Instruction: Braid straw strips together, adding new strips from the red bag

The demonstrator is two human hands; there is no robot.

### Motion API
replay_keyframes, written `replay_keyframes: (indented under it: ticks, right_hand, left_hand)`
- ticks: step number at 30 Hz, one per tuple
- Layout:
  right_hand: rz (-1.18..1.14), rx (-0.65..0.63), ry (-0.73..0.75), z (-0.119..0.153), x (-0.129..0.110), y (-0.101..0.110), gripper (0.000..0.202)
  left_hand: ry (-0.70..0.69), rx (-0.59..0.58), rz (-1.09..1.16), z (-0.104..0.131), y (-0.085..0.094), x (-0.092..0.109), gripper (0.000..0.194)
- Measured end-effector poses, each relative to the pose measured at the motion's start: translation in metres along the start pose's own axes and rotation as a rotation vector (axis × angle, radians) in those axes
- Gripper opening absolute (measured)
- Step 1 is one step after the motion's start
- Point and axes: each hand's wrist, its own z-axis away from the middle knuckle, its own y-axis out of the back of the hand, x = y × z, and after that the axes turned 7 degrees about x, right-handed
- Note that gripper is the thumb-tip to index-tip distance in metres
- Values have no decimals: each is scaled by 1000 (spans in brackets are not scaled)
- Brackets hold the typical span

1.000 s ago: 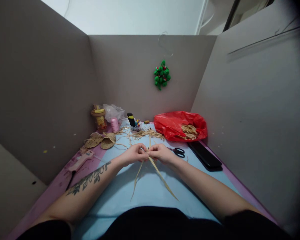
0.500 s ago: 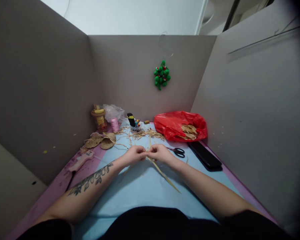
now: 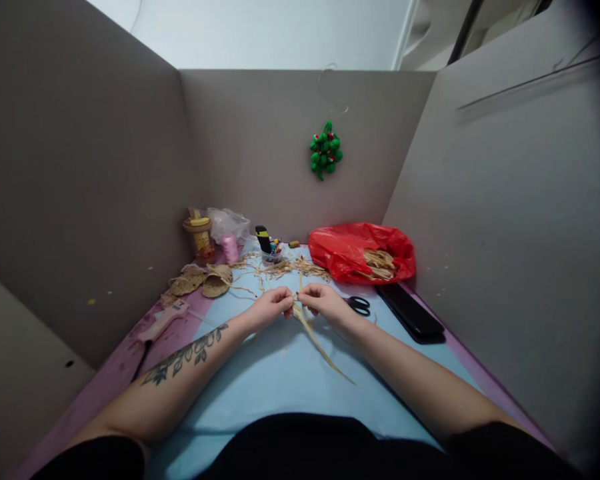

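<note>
My left hand (image 3: 273, 304) pinches pale dried straw strips (image 3: 321, 347) between thumb and fingers, over the middle of the blue cloth. One long strip slants down to the right from the fingertips, and another end sticks up behind the hands. Just to the right, my right hand (image 3: 324, 302) is closed in a pinch at the same strips, a small gap from the left fingertips. The exact spot it grips is too small to make out. Black-handled scissors (image 3: 359, 305) lie beside my right hand, their blades partly hidden behind it.
Loose straw (image 3: 290, 268) lies ahead, near a red plastic bag (image 3: 337, 252) of straw. Woven pieces (image 3: 217, 281), a pink glue gun (image 3: 163, 320), pink thread (image 3: 230, 249) and a cup (image 3: 199, 237) stand left. A black case (image 3: 411, 313) lies right. Grey panels enclose the table.
My right hand has moved slightly up and right, opening a small gap between the two hands' fingertips. The long strip's lower end has shifted a little left.
</note>
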Motion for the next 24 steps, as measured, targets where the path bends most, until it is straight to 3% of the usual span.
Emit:
replay_keyframes:
  ticks: [6,11,19,24]
  right_hand:
    - [-113,-60,-76,7,-1,-6,32]
    - [-200,-87,-164,10,1,-14,30]
    - [-248,-75,-198,11,-3,-14,36]
    - [-398,-19,-261,8,-3,-8,44]
  left_hand:
    - [-88,168,-5,-3,4,-4,23]
    - [-80,245,22,-3,0,-7,22]
    - [-95,281,20,-2,-2,-4,23]
    - [-118,229,-55,-1,-1,1,23]
